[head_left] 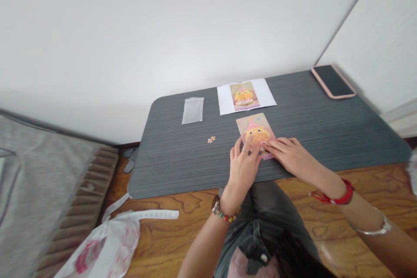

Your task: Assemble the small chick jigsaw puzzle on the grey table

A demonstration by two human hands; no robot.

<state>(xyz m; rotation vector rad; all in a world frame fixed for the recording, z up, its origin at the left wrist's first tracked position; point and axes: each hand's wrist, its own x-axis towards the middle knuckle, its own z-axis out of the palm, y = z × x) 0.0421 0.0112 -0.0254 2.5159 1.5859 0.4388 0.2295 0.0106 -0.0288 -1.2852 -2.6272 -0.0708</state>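
Note:
A small jigsaw puzzle (250, 127) of a yellow duck-like figure in a pink party hat lies on the dark table, its lower part covered by my hands. My left hand (243, 165) rests over the puzzle's lower left edge, fingers spread and touching it. At the lower right, my right hand (291, 154) has its fingertips together on what looks like a small puzzle piece (266, 143), partly hidden. Off to the left lie loose puzzle pieces (211, 139). Behind the puzzle, a white reference sheet (269, 95) carries the same picture.
A clear plastic bag (193, 110) lies at the table's (169, 152) back left. At the back right sits a phone (334, 81) in a pink case. A white wall rises behind the table. On the floor at left are a plastic carrier bag (120, 243) and grey slippers (130, 160).

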